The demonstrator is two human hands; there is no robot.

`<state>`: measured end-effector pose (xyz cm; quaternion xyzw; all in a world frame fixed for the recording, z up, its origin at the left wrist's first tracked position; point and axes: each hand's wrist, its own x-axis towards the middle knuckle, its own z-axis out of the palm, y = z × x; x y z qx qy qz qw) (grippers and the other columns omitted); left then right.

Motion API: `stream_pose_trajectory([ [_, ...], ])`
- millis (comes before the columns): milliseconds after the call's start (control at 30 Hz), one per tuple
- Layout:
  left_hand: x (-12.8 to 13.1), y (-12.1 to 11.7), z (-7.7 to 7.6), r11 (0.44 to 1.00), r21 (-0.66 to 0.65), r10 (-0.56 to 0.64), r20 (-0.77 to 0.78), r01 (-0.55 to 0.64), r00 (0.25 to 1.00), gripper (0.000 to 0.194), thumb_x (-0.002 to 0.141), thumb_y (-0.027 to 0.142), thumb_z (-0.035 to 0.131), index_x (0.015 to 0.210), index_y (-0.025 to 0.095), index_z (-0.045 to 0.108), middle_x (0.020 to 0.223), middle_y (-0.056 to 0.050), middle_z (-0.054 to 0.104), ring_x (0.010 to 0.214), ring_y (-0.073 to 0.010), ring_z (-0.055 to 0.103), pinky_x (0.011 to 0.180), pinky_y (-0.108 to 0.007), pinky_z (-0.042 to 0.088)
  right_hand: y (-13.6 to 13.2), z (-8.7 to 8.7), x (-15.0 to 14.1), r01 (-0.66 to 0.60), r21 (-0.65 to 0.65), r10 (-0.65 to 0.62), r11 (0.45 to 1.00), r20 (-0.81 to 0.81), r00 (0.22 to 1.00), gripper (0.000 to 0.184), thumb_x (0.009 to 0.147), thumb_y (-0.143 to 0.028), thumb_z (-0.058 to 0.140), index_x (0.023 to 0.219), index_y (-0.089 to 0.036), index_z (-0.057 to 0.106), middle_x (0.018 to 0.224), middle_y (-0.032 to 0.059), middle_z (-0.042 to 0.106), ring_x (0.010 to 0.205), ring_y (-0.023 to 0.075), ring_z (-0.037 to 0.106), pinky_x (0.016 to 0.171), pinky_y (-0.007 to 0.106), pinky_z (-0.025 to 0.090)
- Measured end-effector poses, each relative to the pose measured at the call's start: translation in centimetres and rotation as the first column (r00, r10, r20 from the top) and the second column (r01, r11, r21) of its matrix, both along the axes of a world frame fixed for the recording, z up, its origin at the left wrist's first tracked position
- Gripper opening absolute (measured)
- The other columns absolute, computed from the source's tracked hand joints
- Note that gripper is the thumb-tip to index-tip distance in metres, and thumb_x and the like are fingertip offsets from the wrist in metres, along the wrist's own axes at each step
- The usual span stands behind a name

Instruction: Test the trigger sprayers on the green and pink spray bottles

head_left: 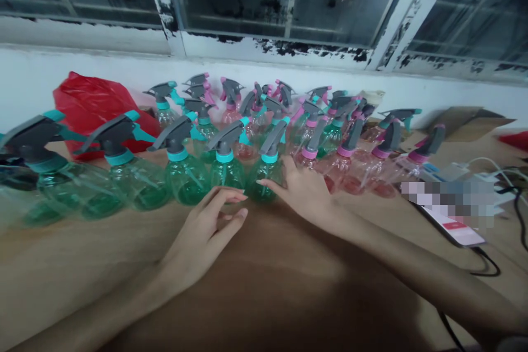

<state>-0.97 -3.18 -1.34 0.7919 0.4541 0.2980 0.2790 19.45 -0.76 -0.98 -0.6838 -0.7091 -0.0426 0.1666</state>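
Two bare hands are at a front row of spray bottles [187,179] lined up on a wood-toned table [256,275]. The right hand [307,190] is at the rightmost green bottle [264,172], its thumb laid across the front of the rounded body and its fingers toward the far right side; whether they grip it or merely touch it cannot be told. The left hand [204,228], fingers loosely curved and thumb apart, holds nothing just in front of the neighboring green bottle [225,171]. The rightmost green bottle stands upright under a gray sprayer head [271,142] and a teal collar [269,159], with the nearest pink bottle [309,155] close by on the right, partly hidden by the hand. Its see-through body, apparently thin plastic, should prove light and fairly stiff, though apt to give under a hard squeeze, and its smooth, round sides could slip. The surest hold is likely around the body or just below the collar; the slim teal trigger [285,130] seems a poor handle. Rear bottles [204,120] crowd behind, a red plastic bag [99,110] stands at left and a phone [466,236] lies at right.
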Motion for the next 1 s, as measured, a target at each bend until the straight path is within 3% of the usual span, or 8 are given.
stream_pose_trajectory([
  [100, 0.7, -0.1, 0.2, 0.999, 0.017, -0.029, 0.027, 0.028, 0.999, 0.014, 0.092, 0.033, 0.048, 0.098, 0.025, 0.056, 0.112, -0.004, 0.059, 0.086, -0.0179, 0.064, 0.070, -0.030, 0.056, -1.4, 0.5, 1.7, 0.010, 0.119, -0.001, 0.993, -0.079, 0.997, 0.074, 0.084, -0.067, 0.042, 0.135, -0.014, 0.042, 0.072, 0.0081, 0.070, 0.067, 0.0294, 0.069, 0.057, 0.037, 0.049],
  [167, 1.3, 0.1, 0.4, 0.999, 0.013, -0.048, 0.032, 0.048, 0.998, 0.012, 0.092, 0.031, 0.048, 0.097, 0.024, 0.056, 0.110, -0.003, 0.061, 0.087, -0.0174, 0.064, 0.073, -0.030, 0.055, -2.5, 0.7, 3.4, -0.034, 0.166, 0.061, 0.986, -0.164, 0.985, 0.050, 0.087, -0.061, 0.043, 0.113, -0.022, 0.061, 0.070, 0.0034, 0.070, 0.064, 0.0238, 0.068, 0.060, 0.034, 0.049],
  [267, 2.4, 0.6, 0.6, 0.998, -0.002, -0.056, 0.055, 0.056, 0.997, 0.010, 0.092, 0.029, 0.050, 0.097, 0.025, 0.057, 0.101, -0.001, 0.065, 0.087, -0.0167, 0.064, 0.074, -0.029, 0.053, -3.5, 0.6, 6.1, -0.027, 0.193, 0.077, 0.981, -0.257, 0.963, 0.037, 0.089, -0.053, 0.046, 0.088, -0.023, 0.067, 0.074, 0.0021, 0.071, 0.067, 0.0203, 0.068, 0.062, 0.030, 0.047],
  [400, 4.0, 0.9, 0.7, 0.994, 0.008, -0.109, 0.111, 0.109, 0.988, 0.008, 0.091, 0.029, 0.051, 0.096, 0.026, 0.056, 0.091, 0.003, 0.068, 0.080, -0.0142, 0.066, 0.068, -0.025, 0.051, -2.9, -0.2, 7.9, 0.139, 0.155, -0.101, 0.978, -0.229, 0.968, 0.053, 0.084, -0.061, 0.048, 0.114, -0.019, 0.060, 0.075, 0.0069, 0.070, 0.067, 0.0265, 0.067, 0.062, 0.036, 0.048],
  [533, 5.0, 0.4, 0.8, 0.986, 0.070, -0.160, 0.093, 0.154, 0.983, 0.007, 0.091, 0.026, 0.051, 0.095, 0.026, 0.057, 0.082, 0.004, 0.068, 0.072, -0.0117, 0.065, 0.061, -0.022, 0.050, -1.3, -1.0, 7.3, 0.135, 0.042, -0.125, 0.990, -0.190, 0.974, 0.078, 0.081, -0.069, 0.043, 0.136, -0.015, 0.040, 0.070, 0.0082, 0.069, 0.068, 0.0314, 0.067, 0.058, 0.039, 0.049],
  [667, 5.3, -0.2, 0.6, 0.970, 0.171, -0.192, 0.097, 0.174, 0.977, 0.008, 0.089, 0.021, 0.052, 0.092, 0.025, 0.058, 0.076, 0.005, 0.068, 0.065, -0.0102, 0.065, 0.062, -0.022, 0.050, 0.1, -1.7, 6.6, 0.096, 0.091, -0.073, 0.991, -0.234, 0.969, 0.072, 0.082, -0.063, 0.049, 0.134, -0.014, 0.040, 0.105, 0.0159, 0.067, 0.080, 0.0317, 0.068, 0.063, 0.040, 0.050],
  [800, 5.4, -0.3, 0.2, 0.963, 0.195, -0.205, 0.092, 0.184, 0.974, 0.009, 0.088, 0.017, 0.053, 0.090, 0.024, 0.059, 0.073, 0.006, 0.069, 0.065, -0.0096, 0.065, 0.062, -0.022, 0.050, 0.4, -1.7, 6.9, 0.090, 0.055, -0.074, 0.994, -0.247, 0.966, 0.060, 0.082, -0.058, 0.053, 0.121, -0.013, 0.051, 0.104, 0.0147, 0.067, 0.083, 0.0323, 0.067, 0.064, 0.039, 0.050],
  [1000, 5.6, -0.2, -0.5, 0.985, 0.090, -0.152, 0.081, 0.145, 0.985, 0.007, 0.090, 0.023, 0.052, 0.092, 0.025, 0.058, 0.078, 0.004, 0.069, 0.068, -0.0124, 0.065, 0.061, -0.025, 0.051, -1.2, -0.9, 7.3, 0.047, 0.008, -0.044, 0.999, -0.202, 0.978, 0.060, 0.081, -0.062, 0.052, 0.118, -0.015, 0.051, 0.099, 0.0135, 0.068, 0.082, 0.0325, 0.067, 0.062, 0.040, 0.049],
])
